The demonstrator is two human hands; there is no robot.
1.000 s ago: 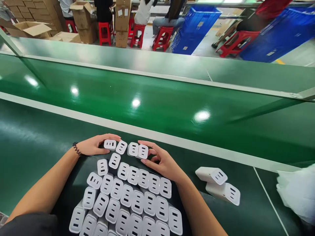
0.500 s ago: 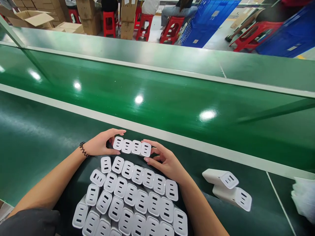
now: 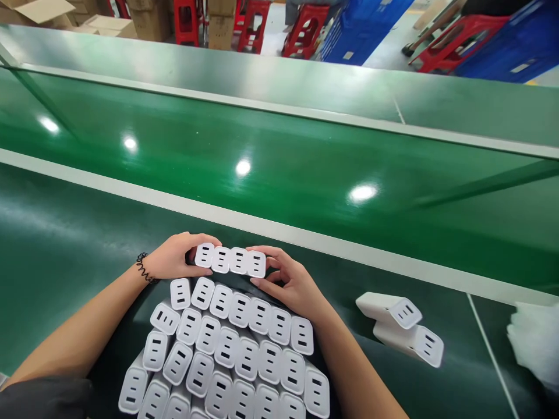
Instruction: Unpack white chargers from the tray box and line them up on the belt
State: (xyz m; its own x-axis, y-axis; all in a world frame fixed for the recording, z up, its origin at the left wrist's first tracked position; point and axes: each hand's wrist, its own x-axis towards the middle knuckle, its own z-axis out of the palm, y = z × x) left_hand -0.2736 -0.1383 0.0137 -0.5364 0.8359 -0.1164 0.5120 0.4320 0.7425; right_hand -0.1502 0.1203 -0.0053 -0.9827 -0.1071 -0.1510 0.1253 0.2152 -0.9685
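A tight row of several white chargers (image 3: 230,261) stands on the dark green table, port faces up. My left hand (image 3: 177,257) presses against its left end and my right hand (image 3: 288,281) against its right end, fingers curled, so the row is squeezed between them. Just below, a block of several rows of the same white chargers (image 3: 231,349) stands packed together between my forearms. A black coil band sits on my left wrist.
Two more white chargers (image 3: 399,326) lie on their sides to the right. White material (image 3: 535,343) shows at the right edge. A glossy green conveyor belt (image 3: 262,169) runs beyond a pale strip. Red stools, cardboard boxes and blue crates stand past it.
The top chargers stood loose and skewed a second ago; both hands pushed inward and they now form one straight, tight row. The view tilted slightly down.
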